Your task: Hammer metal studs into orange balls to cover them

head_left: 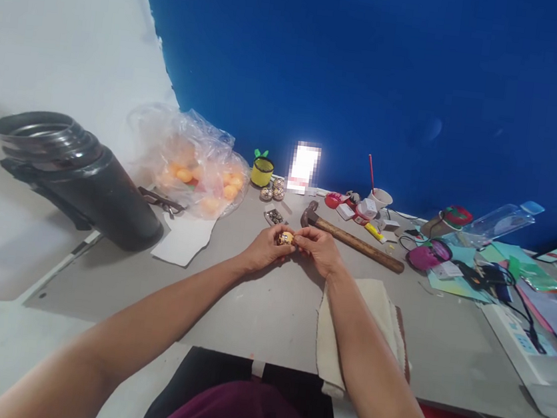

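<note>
A small orange ball (286,238) with shiny metallic spots sits in the closed fingers of my left hand (264,250), above the middle of the table. My right hand (323,250) meets it from the right, thumb and fingertips pinched together at the ball's side. Whatever is between those fingertips is too small to make out. Just behind my left hand lies a small container (273,217) of dark, shiny bits. Farther back, several round balls with a metallic speckle (266,195) rest beside a yellow cup (262,172) with green trim.
A hammer (360,240) lies behind my right hand. Beneath my right forearm is a folded cloth (332,336). To the left stand a large dark flask (95,181) and a plastic bag (201,136) of orange balls. Papers, cables and a power strip (520,337) crowd the right.
</note>
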### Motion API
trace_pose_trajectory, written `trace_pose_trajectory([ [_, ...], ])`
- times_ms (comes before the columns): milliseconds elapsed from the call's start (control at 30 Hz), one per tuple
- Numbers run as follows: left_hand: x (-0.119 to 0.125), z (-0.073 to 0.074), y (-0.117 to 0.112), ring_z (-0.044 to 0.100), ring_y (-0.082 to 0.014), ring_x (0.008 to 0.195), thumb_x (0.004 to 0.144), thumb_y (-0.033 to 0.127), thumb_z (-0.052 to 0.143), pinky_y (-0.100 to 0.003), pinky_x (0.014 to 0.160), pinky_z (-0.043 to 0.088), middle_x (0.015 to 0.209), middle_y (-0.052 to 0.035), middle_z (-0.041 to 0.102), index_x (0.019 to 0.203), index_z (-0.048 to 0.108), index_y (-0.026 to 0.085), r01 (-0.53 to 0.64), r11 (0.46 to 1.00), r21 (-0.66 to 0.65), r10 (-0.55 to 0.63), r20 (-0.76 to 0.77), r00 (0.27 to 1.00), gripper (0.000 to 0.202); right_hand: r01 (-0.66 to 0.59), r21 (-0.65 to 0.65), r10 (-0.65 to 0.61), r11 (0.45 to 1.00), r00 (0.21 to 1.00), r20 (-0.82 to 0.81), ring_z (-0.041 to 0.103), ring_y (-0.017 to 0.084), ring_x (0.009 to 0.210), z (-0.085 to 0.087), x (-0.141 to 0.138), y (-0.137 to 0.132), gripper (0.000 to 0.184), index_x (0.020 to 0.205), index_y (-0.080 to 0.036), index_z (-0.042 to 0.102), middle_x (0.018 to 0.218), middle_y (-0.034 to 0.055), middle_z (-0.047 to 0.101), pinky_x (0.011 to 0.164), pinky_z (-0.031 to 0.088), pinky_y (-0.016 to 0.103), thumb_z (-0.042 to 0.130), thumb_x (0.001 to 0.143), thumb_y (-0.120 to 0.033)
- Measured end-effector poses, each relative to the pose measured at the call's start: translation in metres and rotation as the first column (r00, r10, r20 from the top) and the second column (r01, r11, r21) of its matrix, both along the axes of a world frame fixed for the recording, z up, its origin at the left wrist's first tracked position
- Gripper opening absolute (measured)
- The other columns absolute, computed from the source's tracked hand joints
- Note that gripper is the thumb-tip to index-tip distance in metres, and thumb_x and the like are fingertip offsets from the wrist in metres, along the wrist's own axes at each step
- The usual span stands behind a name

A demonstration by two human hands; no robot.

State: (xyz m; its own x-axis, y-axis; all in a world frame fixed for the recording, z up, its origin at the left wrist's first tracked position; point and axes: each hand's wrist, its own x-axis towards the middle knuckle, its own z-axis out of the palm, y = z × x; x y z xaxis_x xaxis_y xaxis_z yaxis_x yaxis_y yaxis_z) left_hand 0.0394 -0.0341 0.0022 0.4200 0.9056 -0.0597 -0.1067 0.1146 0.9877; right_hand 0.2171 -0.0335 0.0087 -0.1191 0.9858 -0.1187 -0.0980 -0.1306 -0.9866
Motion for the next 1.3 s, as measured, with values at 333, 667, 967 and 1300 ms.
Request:
trace_pose_trajectory([
  [333,0.0023,0.0018,-0.0038,0.052,-0.007,0.05,0.07,0.029,0.08,-0.021,0.049,0.041,0.071,0.0041,0.062,0.1,0.055,0.017,0.002,1.0,0.004,-0.002,-0.008,1.0,0.04,-0.015,-0.041,0.016,0.999,0.999,0.042,0.047,0.009,0.055,0.0015,0.0026,-0.0007,0.037,0.071,-0.018,0.075,0.064,0.0005,0.065,0.052,0.032,0.026,0.094,0.054,-0.044],
  [667,0.0022,0.0005,-0.0032,0.048,-0.008,0.048,0.074,0.027,0.075,-0.02,0.046,0.036,0.064,0.0046,0.058,0.1,0.059,0.016,0.022,0.999,0.043,-0.018,-0.08,0.997,0.032,-0.057,-0.054,0.061,0.997,0.996,0.068,0.045,0.009,0.056,0.005,0.0049,-0.0026,0.036,0.07,-0.017,0.075,0.063,-0.0001,0.062,0.054,0.03,0.026,0.093,0.055,-0.045],
  [967,0.0007,0.0017,-0.0038,0.048,-0.0084,0.052,0.074,0.029,0.075,-0.022,0.05,0.039,0.071,0.002,0.06,0.101,0.063,0.015,0.05,0.997,0.065,-0.042,-0.119,0.992,0.033,-0.096,-0.069,0.102,0.993,0.991,0.085,0.047,0.01,0.056,0.0012,0.0095,-0.0009,0.035,0.071,-0.017,0.077,0.064,0.0007,0.063,0.053,0.032,0.025,0.093,0.056,-0.044],
  [1300,-0.0002,0.0011,-0.0026,0.052,-0.0103,0.059,0.073,0.031,0.075,-0.022,0.053,0.04,0.08,-0.0008,0.064,0.101,0.065,0.014,0.05,0.994,0.098,-0.033,-0.172,0.984,0.035,-0.114,-0.073,0.119,0.991,0.99,0.073,0.046,0.009,0.055,0.002,0.0097,-0.0009,0.039,0.07,-0.016,0.074,0.06,0.0,0.062,0.052,0.029,0.024,0.094,0.055,-0.046],
])
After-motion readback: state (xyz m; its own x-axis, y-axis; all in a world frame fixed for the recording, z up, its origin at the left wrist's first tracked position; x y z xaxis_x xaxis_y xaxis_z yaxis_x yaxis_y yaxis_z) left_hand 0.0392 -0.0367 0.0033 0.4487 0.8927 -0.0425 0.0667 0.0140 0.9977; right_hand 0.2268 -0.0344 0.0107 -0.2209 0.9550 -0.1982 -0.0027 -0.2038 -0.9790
